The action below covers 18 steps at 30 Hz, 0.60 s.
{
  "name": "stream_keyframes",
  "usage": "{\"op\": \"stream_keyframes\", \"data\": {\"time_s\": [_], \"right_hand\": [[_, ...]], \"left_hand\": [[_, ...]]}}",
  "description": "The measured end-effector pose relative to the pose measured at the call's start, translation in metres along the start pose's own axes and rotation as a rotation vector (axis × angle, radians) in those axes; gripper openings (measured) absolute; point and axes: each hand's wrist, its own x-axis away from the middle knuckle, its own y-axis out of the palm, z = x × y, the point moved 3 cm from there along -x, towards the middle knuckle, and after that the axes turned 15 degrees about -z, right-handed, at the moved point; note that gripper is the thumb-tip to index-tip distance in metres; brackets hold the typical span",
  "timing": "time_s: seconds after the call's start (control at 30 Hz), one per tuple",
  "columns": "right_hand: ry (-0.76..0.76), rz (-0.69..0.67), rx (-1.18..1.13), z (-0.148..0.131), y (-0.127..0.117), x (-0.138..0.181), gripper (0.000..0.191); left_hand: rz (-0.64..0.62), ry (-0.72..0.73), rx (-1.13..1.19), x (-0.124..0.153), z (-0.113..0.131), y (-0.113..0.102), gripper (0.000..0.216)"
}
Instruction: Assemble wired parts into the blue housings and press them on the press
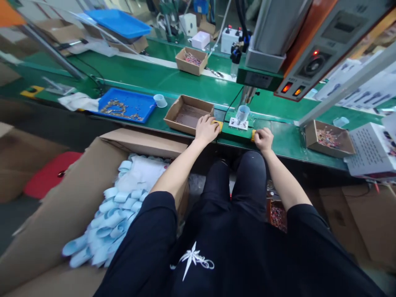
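Observation:
My left hand (206, 129) rests with curled fingers on a yellow button (219, 123) at the left end of a green fixture (235, 131). At the fixture's right end, my right hand (264, 139) is closed over a second yellow button (253, 135). A small clear plastic cup (243, 113) stands on a white printed piece (238, 123) in the middle of the fixture, under the press column (247, 95) of the machine.
An open cardboard tray (188, 114) sits left of my left hand, a blue tray with small parts (126, 105) further left. Another parts box (328, 138) lies to the right. A large carton of pale blue cups (105, 222) stands at my left knee. The machine's control panel (312, 66) hangs overhead.

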Motion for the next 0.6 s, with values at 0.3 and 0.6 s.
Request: {"op": "stream_keyframes", "data": {"time_s": [0.3, 0.6], "right_hand": [[0.112, -0.074, -0.017, 0.004, -0.01, 0.002, 0.018], [-0.041, -0.244, -0.426, -0.027, 0.0, -0.085, 0.097]], "left_hand": [[0.023, -0.085, 0.075, 0.088, -0.024, -0.002, 0.04], [-0.306, -0.928, 0.151, 0.286, -0.199, -0.007, 0.024]]}}
